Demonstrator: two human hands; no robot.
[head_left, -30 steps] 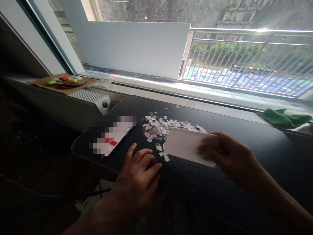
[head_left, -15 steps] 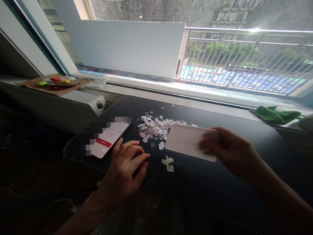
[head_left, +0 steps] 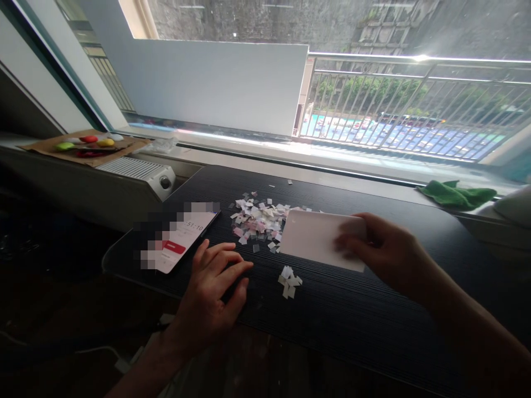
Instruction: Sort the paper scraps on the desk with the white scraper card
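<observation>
My right hand (head_left: 385, 243) grips the right end of a flat white card (head_left: 311, 237), which has a small hole near its far left corner. The card's left edge is at the right side of a heap of small white, pinkish and clear paper scraps (head_left: 259, 218). Nearer to me, a smaller cluster of whitish scraps (head_left: 289, 282) lies on the dark table (head_left: 352, 315). My left hand (head_left: 215, 282) is over the table's near edge, fingers apart and slightly bent, holding nothing. Just beyond its fingers is a phone (head_left: 188, 235) showing a timer and a red button.
A green cloth (head_left: 456, 194) lies by the window at the right. At the left, a brown paper sheet (head_left: 45, 146) bears several coloured items near a white ridged unit (head_left: 136, 171). A railing (head_left: 373, 105) shows through the window. A few stray scraps lie behind the heap.
More whitish scraps now lie in the small near cluster. The card stays in my right hand beside the heap, and my left hand is nearly still. The view has shifted slightly.
</observation>
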